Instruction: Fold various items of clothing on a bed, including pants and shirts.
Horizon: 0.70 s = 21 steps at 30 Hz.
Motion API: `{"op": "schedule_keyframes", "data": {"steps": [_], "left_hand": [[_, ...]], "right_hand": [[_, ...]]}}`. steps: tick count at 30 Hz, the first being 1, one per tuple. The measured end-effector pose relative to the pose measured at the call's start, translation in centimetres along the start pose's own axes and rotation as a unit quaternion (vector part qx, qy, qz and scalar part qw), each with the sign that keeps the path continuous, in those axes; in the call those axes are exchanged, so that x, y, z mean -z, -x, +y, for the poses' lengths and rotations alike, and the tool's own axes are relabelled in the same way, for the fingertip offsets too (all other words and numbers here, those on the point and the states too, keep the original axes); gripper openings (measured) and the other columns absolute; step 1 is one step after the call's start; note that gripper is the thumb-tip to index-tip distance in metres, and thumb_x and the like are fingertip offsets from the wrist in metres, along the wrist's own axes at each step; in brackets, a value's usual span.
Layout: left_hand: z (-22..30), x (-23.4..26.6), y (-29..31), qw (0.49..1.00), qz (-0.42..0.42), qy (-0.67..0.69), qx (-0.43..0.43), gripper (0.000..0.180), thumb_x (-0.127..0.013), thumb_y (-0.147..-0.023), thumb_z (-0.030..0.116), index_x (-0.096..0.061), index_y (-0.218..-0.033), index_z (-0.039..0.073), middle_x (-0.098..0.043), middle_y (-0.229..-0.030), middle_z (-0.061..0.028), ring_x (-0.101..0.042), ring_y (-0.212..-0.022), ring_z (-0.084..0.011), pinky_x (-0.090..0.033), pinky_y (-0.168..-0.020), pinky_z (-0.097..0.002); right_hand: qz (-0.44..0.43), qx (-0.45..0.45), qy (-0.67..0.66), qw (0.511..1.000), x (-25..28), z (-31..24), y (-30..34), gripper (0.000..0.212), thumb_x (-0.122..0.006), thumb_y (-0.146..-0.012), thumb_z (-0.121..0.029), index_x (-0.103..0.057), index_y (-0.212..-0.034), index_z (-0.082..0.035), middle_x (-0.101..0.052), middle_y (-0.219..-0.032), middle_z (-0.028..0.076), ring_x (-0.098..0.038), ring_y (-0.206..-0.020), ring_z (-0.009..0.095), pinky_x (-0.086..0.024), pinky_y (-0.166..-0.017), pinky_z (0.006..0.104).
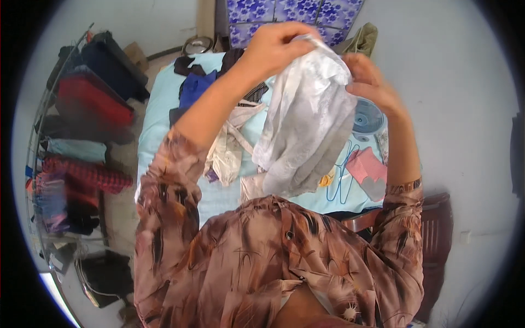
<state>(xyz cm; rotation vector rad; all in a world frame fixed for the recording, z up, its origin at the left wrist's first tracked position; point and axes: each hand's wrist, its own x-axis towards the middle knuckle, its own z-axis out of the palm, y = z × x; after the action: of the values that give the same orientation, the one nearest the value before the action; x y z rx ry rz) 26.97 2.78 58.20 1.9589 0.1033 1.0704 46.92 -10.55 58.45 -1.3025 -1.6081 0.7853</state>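
Observation:
A white and pale grey garment (309, 117) hangs from my raised hands over the table and hides part of it. Its kind is hard to make out. My left hand (279, 48) pinches the upper edge between thumb and fingers. At the garment's right upper edge, my right hand (372, 81) has its fingers curled on the fabric, a little blurred. Below and left of it lies a cream garment with straps (227, 153). A blue garment (196, 88) and dark clothes (188, 66) lie farther back. Blue wire hangers (342, 177) and a pink and grey cloth piece (367, 172) lie at right.
A light blue cloth (156, 131) covers the table. A round blue plastic basket (367, 116) stands at its right side. Along the left is a rack with hanging clothes (93, 98). A brown chair (437, 240) stands at right, and a purple floral cabinet (295, 12) at the back.

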Motion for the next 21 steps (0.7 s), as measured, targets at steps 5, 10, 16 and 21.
{"op": "schedule_keyframes", "data": {"steps": [5,10,16,21], "left_hand": [[1.2,-1.4,-1.9,0.999,-0.035,0.03,-0.009,0.015,-0.06,-0.075,0.009,-0.065,-0.089,0.005,-0.062,-0.08,-0.0011,-0.054,-0.072,-0.0053,-0.044,-0.065,-0.0201],[-1.1,-1.2,0.0,0.982,0.083,0.171,-0.007,0.046,-0.065,-0.072,0.027,-0.051,-0.107,0.0,-0.058,-0.092,-0.0072,-0.054,-0.076,-0.0106,-0.043,-0.068,-0.0217],[-4.3,0.8,8.0,0.967,-0.156,0.103,0.171,0.044,-0.068,-0.071,0.029,-0.056,-0.102,0.0,-0.059,-0.084,-0.0025,-0.054,-0.077,-0.0094,-0.043,-0.068,-0.023],[-6.2,1.5,12.6,0.879,-0.39,0.088,0.259,0.03,-0.066,-0.07,0.024,-0.053,-0.059,0.0,-0.046,-0.05,0.0027,-0.042,-0.049,-0.0046,-0.034,-0.045,-0.0214]], "right_hand": [[0.042,0.028,0.008,0.999,-4.6,-2.1,-2.5,0.041,-0.06,-0.071,-0.013,-0.049,-0.108,0.0,-0.058,-0.087,0.003,-0.054,-0.081,0.01,-0.042,-0.071,0.022],[0.074,-0.113,-0.187,0.973,-5.5,-2.4,-4.3,0.027,-0.061,-0.073,-0.014,-0.058,-0.095,0.002,-0.061,-0.088,0.008,-0.059,-0.075,0.016,-0.046,-0.069,0.0256],[-0.018,0.099,-0.182,0.978,-1.4,-0.2,-5.3,0.04,-0.056,-0.078,-0.023,-0.053,-0.107,0.005,-0.057,-0.102,0.014,-0.056,-0.092,0.021,-0.044,-0.083,0.031],[0.155,-0.014,-0.293,0.943,5.2,-2.7,-5.2,0.035,-0.05,-0.082,-0.015,-0.05,-0.109,0.007,-0.053,-0.11,0.017,-0.054,-0.098,0.024,-0.044,-0.086,0.0341]]}}
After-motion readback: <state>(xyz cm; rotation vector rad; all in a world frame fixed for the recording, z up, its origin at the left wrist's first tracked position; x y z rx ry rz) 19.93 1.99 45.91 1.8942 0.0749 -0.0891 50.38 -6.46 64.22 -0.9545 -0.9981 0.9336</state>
